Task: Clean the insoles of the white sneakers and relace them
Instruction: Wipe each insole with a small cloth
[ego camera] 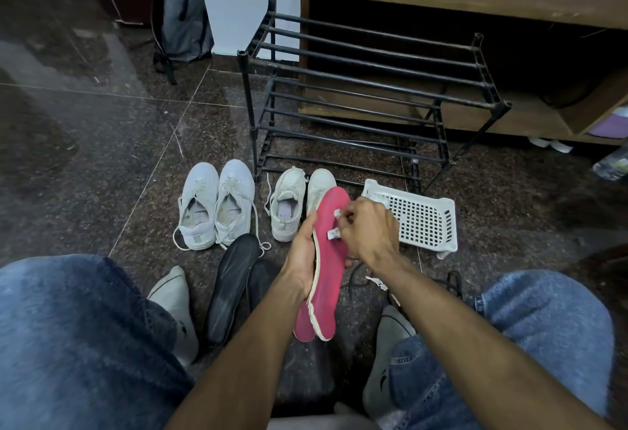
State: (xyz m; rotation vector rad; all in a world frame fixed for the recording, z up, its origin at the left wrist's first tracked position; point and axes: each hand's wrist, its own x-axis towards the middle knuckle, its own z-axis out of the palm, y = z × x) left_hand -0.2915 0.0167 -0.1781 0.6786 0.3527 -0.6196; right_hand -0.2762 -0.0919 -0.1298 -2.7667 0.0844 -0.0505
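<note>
While the left hand (302, 252) is gripping a pair of pink foam insoles (326, 259) along one edge, the right hand (368, 229) is pinching what looks like a small white wipe (334, 234) against them. So cleaning is mid-way: two dark insoles (231, 286) are lying on the floor, and both pairs of white sneakers (217, 205) are waiting, with relacing probably still ahead.

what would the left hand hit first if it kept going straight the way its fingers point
Probably the right-hand shoe of the smaller white pair. The left hand grips the pink insole with its fingers pointing away from the person, towards that shoe's heel. Depth is unclear, so it could pass above it.
</note>
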